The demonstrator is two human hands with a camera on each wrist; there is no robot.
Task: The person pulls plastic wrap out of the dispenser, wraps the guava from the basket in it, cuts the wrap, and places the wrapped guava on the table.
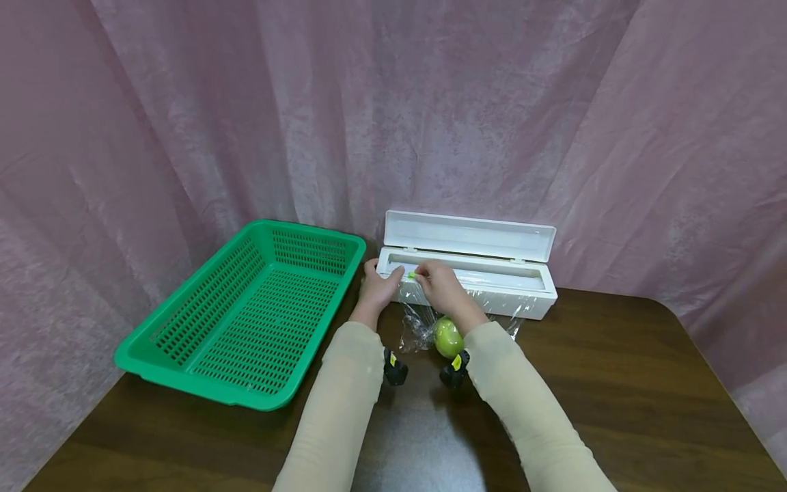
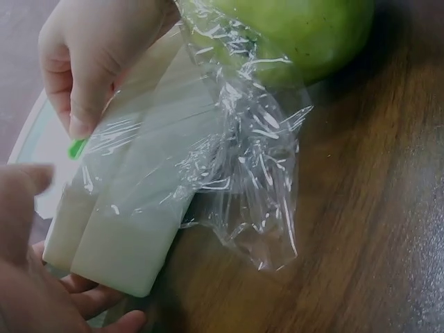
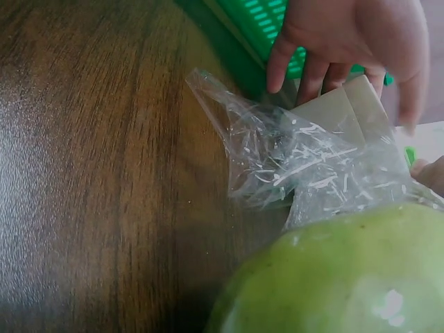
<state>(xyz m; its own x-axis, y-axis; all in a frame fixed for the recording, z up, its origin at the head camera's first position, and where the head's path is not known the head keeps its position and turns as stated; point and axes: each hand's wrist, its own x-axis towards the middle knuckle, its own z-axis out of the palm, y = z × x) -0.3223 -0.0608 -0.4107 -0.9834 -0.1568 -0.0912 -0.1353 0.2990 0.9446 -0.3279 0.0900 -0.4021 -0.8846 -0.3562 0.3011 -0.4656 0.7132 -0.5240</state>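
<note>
A white cling film dispenser box (image 1: 479, 301) lies with its lid (image 1: 470, 236) raised. Clear film (image 2: 243, 159) runs over its front edge and bunches around a round green fruit (image 1: 449, 337) on the table. Between thumb and fingertip, my right hand (image 1: 441, 283) pinches the small green slide cutter (image 2: 76, 148) at the film near the box's left end. My left hand (image 1: 376, 292) rests its fingers (image 3: 313, 75) against that end, thumb held out above the box near the cutter. The fruit sits just below my right wrist, film glinting over its skin.
A large green plastic basket (image 1: 320, 335) with slotted walls stands left of the box, close to my left forearm. Pink curtains (image 1: 467, 123) hang right behind the box. The brown wooden table (image 1: 615, 383) extends to the right and front.
</note>
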